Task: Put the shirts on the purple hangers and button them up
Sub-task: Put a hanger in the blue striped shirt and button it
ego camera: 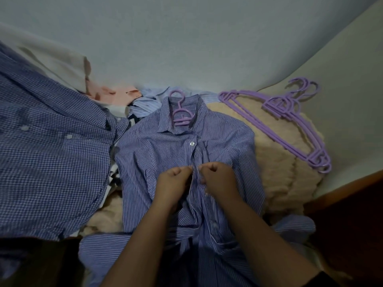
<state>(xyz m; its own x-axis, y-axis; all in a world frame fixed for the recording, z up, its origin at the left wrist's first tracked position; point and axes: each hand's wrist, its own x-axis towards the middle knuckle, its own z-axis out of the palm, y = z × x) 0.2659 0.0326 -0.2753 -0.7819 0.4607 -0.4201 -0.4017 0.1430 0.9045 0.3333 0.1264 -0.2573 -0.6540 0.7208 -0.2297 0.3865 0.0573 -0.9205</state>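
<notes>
Bed with a fluffy beige blanket (275,162) under the laundry

On the blanket lie a striped shirt (165,154) at centre (a purple hanger (181,116) in its collar), a checked shirt (51,146) to the left, a stack of purple hangers (290,125) far right, and crumpled clothes (132,100) at the far edge.

Centre of the frame: shirt (165,154) showing fine blue-and-white stripes, on a purple hanger (180,114). Left: checked shirt (51,146) showing small blue-and-white checks. Right: purple hangers (290,121) lying on a beige blanket (275,172). Upper left: cloth (116,94) appearing pale pink.
</notes>
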